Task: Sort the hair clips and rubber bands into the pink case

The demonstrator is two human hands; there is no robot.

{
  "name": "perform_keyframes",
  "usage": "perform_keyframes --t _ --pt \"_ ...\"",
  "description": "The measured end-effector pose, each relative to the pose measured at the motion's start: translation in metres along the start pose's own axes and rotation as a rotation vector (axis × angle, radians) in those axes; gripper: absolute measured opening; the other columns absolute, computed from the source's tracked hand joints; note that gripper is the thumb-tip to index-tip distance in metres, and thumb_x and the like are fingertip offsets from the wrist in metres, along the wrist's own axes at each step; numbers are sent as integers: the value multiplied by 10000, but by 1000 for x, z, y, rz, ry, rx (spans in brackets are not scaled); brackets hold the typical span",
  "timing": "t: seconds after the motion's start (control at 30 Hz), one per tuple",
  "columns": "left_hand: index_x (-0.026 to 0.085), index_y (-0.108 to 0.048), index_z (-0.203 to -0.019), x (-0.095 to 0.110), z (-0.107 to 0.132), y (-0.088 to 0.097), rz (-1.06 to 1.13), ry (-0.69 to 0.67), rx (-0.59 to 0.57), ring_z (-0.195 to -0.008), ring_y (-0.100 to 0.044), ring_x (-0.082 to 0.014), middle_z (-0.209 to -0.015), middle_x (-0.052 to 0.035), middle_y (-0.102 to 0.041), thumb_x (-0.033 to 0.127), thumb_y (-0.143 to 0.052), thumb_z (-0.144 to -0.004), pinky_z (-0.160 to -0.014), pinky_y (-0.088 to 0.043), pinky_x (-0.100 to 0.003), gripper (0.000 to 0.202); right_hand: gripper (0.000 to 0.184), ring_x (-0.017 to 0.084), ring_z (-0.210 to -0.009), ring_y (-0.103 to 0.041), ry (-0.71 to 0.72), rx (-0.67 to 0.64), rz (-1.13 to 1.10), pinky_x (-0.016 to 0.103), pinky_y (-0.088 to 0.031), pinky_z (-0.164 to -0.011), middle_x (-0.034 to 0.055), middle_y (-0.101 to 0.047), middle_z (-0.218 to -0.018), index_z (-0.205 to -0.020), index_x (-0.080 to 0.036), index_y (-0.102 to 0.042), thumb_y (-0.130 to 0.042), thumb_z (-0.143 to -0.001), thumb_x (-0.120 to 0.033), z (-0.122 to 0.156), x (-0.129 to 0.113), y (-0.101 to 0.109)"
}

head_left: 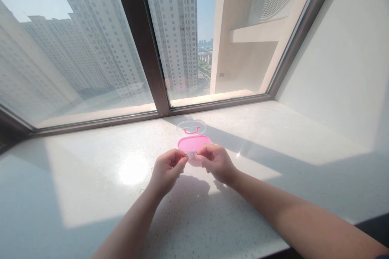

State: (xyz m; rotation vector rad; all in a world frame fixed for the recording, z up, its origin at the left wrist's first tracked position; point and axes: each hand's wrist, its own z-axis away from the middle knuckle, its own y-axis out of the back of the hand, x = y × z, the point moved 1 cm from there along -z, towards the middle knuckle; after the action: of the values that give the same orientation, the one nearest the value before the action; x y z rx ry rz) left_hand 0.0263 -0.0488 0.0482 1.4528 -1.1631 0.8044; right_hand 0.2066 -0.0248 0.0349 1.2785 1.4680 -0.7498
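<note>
A small pink case lies open on the white stone windowsill, its clear lid with a pink handle tilted back toward the window. Just in front of it my left hand and my right hand meet, both with fingers pinched. Between the fingertips sits a tiny ring-like item, too small to name. Which hand bears it I cannot tell for sure; both touch it.
A large window with a dark frame post runs along the back of the sill. A white wall closes the right side. Bright sun patches fall on the sill at left and right.
</note>
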Motion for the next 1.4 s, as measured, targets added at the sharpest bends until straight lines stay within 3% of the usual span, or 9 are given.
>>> perform_keyframes --t 1.4 --pt "140 -636 -784 -1 0 -1 3 -13 -27 -462 -489 -84 -529 33 -524 288 -611 -835 -438 -397 -192 158 135 82 -452 -470 30 -22 10 200 -365 -419 -28 -535 -551 -695 -150 -611 -611 -804 -229 2 -2 0"
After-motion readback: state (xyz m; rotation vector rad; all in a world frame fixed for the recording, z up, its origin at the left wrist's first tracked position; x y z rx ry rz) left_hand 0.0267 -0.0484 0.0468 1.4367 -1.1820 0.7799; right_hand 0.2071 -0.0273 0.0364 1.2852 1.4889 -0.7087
